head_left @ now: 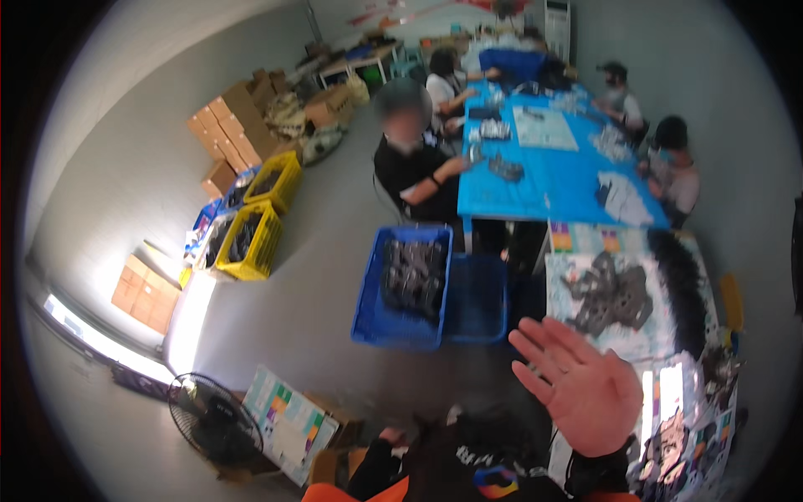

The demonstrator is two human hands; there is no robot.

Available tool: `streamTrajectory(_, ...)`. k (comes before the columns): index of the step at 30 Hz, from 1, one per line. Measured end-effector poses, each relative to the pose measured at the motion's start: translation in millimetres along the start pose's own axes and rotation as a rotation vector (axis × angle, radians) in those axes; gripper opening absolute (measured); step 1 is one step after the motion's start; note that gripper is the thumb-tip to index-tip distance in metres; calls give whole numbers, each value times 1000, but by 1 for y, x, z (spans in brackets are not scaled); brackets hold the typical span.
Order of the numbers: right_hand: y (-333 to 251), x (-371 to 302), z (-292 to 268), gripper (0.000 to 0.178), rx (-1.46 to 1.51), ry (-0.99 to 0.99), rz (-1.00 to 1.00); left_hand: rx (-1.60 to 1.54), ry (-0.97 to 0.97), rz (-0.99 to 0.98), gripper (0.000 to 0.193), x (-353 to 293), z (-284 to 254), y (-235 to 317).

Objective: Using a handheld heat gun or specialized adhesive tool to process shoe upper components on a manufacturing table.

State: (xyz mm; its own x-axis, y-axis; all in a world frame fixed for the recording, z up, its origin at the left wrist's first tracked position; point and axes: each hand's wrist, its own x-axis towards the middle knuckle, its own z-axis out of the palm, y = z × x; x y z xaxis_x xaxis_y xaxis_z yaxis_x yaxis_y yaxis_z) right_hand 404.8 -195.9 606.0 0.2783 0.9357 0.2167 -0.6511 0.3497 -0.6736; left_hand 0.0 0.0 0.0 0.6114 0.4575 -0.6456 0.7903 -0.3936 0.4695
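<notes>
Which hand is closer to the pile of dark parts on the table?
The right hand. It is raised open, palm up, just below the pile of dark parts. The left hand sits low by the person's body, far to the left.

Blue plastic crate (368,322) glossy; yellow plastic crates (266,243); cardboard boxes (230,125) matt; floor (301,309) smooth grey.

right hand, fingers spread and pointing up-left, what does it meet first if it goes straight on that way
Probably the blue crate just beyond the right hand, beside the crate of dark parts. Depth is unclear; the hand may pass above it.
</notes>
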Motion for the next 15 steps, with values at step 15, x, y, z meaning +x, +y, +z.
streamTrajectory(15,-10,9,15,75,-30,126,-95,-809,-65,-439,33,-9,-24,25)
